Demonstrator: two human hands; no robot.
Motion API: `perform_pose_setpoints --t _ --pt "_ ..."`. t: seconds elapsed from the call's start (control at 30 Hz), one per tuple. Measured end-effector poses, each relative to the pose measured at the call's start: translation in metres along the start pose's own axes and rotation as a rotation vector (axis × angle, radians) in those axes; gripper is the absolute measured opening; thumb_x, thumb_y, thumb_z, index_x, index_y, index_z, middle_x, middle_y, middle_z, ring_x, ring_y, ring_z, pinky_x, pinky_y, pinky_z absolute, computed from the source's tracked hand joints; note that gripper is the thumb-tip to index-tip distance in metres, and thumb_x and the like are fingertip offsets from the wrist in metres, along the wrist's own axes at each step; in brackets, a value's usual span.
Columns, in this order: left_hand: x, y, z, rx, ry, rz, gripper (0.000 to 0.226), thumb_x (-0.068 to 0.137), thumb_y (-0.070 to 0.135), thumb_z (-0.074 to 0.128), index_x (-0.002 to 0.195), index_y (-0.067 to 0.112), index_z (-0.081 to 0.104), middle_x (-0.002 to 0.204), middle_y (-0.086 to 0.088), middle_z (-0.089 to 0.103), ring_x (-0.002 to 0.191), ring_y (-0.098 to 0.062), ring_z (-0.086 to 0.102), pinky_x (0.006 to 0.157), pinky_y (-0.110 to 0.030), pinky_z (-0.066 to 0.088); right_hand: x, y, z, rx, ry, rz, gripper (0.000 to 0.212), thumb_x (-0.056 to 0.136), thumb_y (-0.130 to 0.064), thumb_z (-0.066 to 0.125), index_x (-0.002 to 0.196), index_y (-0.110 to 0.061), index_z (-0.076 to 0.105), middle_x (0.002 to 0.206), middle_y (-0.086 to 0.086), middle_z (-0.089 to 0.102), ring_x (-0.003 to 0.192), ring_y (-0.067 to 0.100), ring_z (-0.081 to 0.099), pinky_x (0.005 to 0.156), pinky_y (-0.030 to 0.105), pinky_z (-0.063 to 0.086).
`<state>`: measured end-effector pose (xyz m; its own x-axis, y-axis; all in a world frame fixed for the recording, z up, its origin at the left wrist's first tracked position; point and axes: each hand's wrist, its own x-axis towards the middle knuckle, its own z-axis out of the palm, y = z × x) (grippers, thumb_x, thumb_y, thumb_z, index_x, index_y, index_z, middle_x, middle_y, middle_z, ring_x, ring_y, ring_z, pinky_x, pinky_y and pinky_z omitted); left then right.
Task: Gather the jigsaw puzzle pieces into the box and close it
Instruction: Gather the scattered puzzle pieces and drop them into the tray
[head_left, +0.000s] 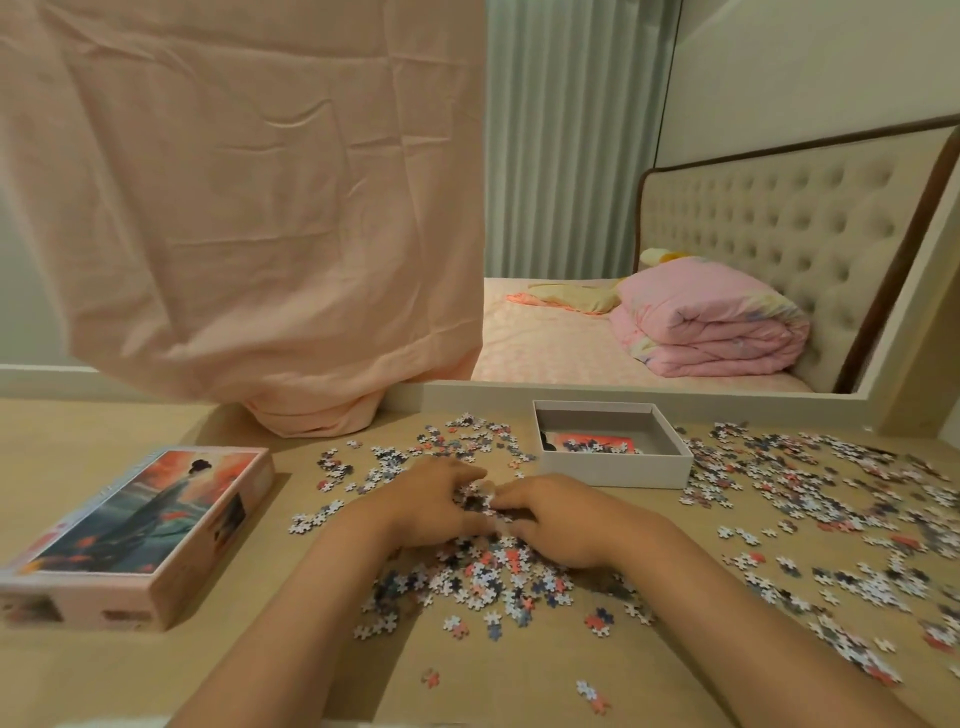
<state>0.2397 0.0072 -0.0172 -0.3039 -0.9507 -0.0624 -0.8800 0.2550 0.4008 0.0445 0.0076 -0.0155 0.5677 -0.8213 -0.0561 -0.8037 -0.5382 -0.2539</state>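
Note:
Many small jigsaw pieces (498, 577) lie scattered over the wooden table, with a dense spread at the right (810, 483). The open white box bottom (613, 470) stands at the back centre with a few pieces and a picture sheet inside. Its lid (140, 530), printed with a figure in a robe, lies face up at the left. My left hand (431, 501) and my right hand (550, 519) rest palms down side by side on the middle pile, fingers cupped around a clump of pieces between them.
A pink cloth (249, 208) hangs over the left of a mirror behind the table. The mirror shows a bed with a folded pink quilt (711, 322). The table's front edge (363, 719) is at the bottom.

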Motion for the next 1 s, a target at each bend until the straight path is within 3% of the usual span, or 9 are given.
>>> perform_pose_setpoints --t 0.07,0.13,0.27,0.4,0.47,0.57,0.63,0.83,1.0 --pt "-0.004 -0.001 -0.002 0.121 -0.114 -0.053 0.096 0.071 0.075 0.063 0.151 0.035 0.028 0.156 0.009 0.022 0.145 -0.018 0.016 0.118 -0.046 0.022 -0.006 0.006 -0.009 0.055 0.011 -0.002 0.036 0.1 -0.029 0.053 0.135 -0.028 0.059 0.143 -0.009 0.054 0.131 0.014 0.049 0.11 0.033 0.039" --pt "-0.005 0.0 0.001 0.148 -0.132 -0.038 0.099 0.068 0.079 0.063 0.15 0.038 0.029 0.15 0.01 0.024 0.141 -0.016 0.019 0.117 -0.045 0.024 -0.011 0.01 -0.016 0.066 0.04 0.01 0.043 0.097 -0.035 0.058 0.139 -0.028 0.056 0.148 -0.008 0.047 0.136 0.012 0.043 0.114 0.032 0.034" --pt "-0.004 0.009 0.012 0.057 -0.019 0.066 0.07 0.077 0.067 0.065 0.139 0.038 0.048 0.128 0.01 0.04 0.126 -0.013 0.038 0.107 -0.037 0.037 -0.018 0.014 -0.014 -0.039 -0.084 0.094 0.076 0.086 -0.059 0.062 0.151 -0.031 0.037 0.149 -0.005 0.031 0.141 0.016 0.027 0.116 0.041 0.029" --pt "-0.004 0.015 0.015 0.064 0.067 0.125 0.055 0.081 0.06 0.066 0.13 0.036 0.058 0.12 0.011 0.047 0.119 -0.012 0.046 0.1 -0.032 0.041 -0.026 0.014 -0.025 0.023 -0.059 0.105 0.065 0.084 -0.053 0.069 0.142 -0.032 0.051 0.141 -0.007 0.041 0.132 0.015 0.042 0.108 0.033 0.037" --pt "-0.006 0.013 0.01 0.098 0.074 0.09 0.068 0.077 0.069 0.062 0.136 0.037 0.051 0.129 0.011 0.044 0.126 -0.011 0.039 0.105 -0.037 0.039 -0.031 0.018 -0.033 0.083 -0.039 0.139 0.07 0.078 -0.056 0.074 0.14 -0.033 0.053 0.142 -0.008 0.042 0.128 0.015 0.048 0.106 0.032 0.04" --pt "-0.011 0.008 0.004 0.217 -0.04 -0.035 0.094 0.064 0.082 0.059 0.145 0.04 0.036 0.135 0.009 0.032 0.131 -0.016 0.029 0.107 -0.046 0.037 -0.034 0.024 -0.033 0.016 -0.105 0.22 0.098 0.065 -0.072 0.075 0.148 -0.036 0.039 0.147 -0.004 0.034 0.136 0.022 0.039 0.111 0.043 0.038" --pt "-0.013 0.009 0.005 0.258 -0.108 -0.061 0.091 0.067 0.08 0.06 0.146 0.041 0.033 0.135 0.006 0.03 0.131 -0.019 0.027 0.108 -0.047 0.036 -0.033 0.023 -0.027 -0.046 -0.165 0.254 0.103 0.066 -0.076 0.07 0.152 -0.035 0.032 0.145 0.0 0.032 0.139 0.025 0.032 0.112 0.046 0.035" --pt "-0.007 0.021 0.015 0.179 0.023 0.066 0.056 0.087 0.053 0.061 0.139 0.033 0.05 0.124 0.006 0.043 0.118 -0.014 0.043 0.1 -0.033 0.04 -0.025 0.01 -0.018 0.015 -0.075 0.207 0.068 0.087 -0.056 0.064 0.147 -0.028 0.046 0.139 0.004 0.045 0.126 0.025 0.048 0.101 0.034 0.041" --pt "-0.002 0.026 0.023 0.101 0.13 0.133 0.033 0.089 0.04 0.066 0.121 0.032 0.065 0.109 0.008 0.052 0.093 -0.009 0.049 0.081 -0.024 0.042 -0.023 0.009 -0.017 0.107 0.008 0.192 0.046 0.09 -0.038 0.07 0.133 -0.022 0.061 0.125 0.003 0.065 0.094 0.013 0.056 0.082 0.026 0.043"
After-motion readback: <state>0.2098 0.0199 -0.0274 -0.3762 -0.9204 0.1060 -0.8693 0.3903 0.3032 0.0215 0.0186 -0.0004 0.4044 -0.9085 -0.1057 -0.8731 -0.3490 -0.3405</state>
